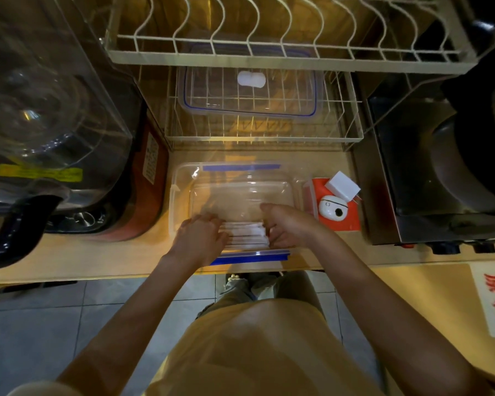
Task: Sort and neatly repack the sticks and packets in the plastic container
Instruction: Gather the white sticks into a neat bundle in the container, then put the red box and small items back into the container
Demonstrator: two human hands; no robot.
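Note:
A clear plastic container (180, 178) with blue clips stands on the counter in front of me. Along its near wall lies a row of white sticks or packets (246, 232), side by side. My left hand (200, 238) grips the left end of the bundle and my right hand (286, 227) grips the right end, both inside the container. The far part of the container floor shows bare. What the packets hold is too blurred to read.
The container's clear lid (252, 92) rests on a white wire rack (352, 132) behind. A red box (346, 218) with a white device and a white block sits to the right. A large clear-topped machine (49, 115) fills the left, a dark appliance (440, 172) the right.

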